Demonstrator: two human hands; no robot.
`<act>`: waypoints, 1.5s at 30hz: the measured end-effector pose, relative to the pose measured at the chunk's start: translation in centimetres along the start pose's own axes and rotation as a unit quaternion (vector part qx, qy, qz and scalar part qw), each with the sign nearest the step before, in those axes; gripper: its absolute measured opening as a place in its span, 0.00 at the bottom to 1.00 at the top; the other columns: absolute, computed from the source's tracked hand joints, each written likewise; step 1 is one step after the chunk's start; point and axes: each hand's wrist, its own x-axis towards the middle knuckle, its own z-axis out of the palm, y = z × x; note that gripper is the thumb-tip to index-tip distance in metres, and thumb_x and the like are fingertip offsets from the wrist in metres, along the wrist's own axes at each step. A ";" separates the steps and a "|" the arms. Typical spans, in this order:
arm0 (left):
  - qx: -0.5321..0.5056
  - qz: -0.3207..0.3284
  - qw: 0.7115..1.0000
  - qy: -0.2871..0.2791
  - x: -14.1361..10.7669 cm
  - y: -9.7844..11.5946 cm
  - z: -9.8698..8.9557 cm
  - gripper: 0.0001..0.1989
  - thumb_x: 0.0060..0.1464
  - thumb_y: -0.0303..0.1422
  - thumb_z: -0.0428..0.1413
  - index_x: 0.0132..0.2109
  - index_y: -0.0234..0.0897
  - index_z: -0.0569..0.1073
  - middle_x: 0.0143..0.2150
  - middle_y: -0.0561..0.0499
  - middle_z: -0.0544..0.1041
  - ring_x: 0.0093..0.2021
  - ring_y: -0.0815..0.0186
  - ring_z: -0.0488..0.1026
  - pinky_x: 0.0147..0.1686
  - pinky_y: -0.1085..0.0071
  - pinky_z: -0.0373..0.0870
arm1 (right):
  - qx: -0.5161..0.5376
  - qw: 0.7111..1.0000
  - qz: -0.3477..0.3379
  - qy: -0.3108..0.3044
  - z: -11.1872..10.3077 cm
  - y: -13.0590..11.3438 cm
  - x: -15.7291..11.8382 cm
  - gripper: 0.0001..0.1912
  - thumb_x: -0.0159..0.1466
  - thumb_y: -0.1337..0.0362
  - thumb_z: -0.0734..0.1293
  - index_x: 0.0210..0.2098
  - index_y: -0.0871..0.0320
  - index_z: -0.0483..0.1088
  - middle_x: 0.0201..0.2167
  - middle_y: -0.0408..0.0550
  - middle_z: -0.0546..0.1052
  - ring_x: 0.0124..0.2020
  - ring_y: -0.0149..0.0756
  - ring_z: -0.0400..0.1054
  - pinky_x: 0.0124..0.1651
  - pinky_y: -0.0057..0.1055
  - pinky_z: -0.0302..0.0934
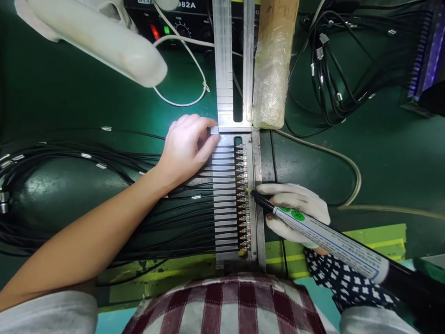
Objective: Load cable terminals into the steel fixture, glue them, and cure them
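My bare left hand [187, 146] pinches a small metal tab [214, 130] at the far left corner of a metal fixture [255, 222]. In my white-gloved right hand [299, 208] is a black dispensing syringe [330, 239] with a white label and green stickers. Its tip points left, down at the row of cable ends [242, 199], close to or touching them about midway; I cannot tell which. Several black cables [194, 218] lie side by side in the fixture, their ends showing orange and bare metal. The fixture's slotted metal lid [225, 69] stands folded away from me.
Beyond the fixture sits a black control box [181, 28] with lit red and green switches. A white lamp-like arm [104, 41] hangs at upper left. Beside the lid is a film-wrapped block [271, 83]. Cable bundles lie left and at upper right [327, 69], near a purple-lit rack [422, 55].
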 end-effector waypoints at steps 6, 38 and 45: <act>0.004 0.001 1.000 0.003 0.0 0.0 0.0 0.10 0.63 0.38 0.51 0.46 0.41 0.73 0.33 0.49 0.71 0.40 0.58 0.69 0.43 0.60 0.65 | 0.001 1.000 -0.007 -0.006 -0.1 -0.2 0.0 0.12 0.61 0.66 0.73 0.43 0.57 0.70 0.41 0.58 0.83 0.42 0.43 0.81 0.40 0.35 0.76; 0.001 -0.001 1.000 0.000 0.1 0.0 -0.1 0.11 0.63 0.39 0.51 0.45 0.40 0.74 0.32 0.49 0.71 0.39 0.58 0.69 0.44 0.60 0.66 | -0.001 1.000 0.017 0.002 0.0 -0.2 -0.2 0.13 0.61 0.65 0.74 0.44 0.56 0.71 0.43 0.55 0.83 0.43 0.43 0.81 0.42 0.35 0.77; 0.011 0.007 1.000 0.001 0.1 0.0 0.0 0.11 0.63 0.38 0.50 0.45 0.41 0.74 0.32 0.48 0.71 0.39 0.58 0.69 0.43 0.60 0.66 | -0.010 1.000 -0.002 0.017 -0.4 -0.3 -0.4 0.14 0.60 0.64 0.74 0.45 0.55 0.71 0.45 0.56 0.83 0.43 0.45 0.81 0.41 0.37 0.78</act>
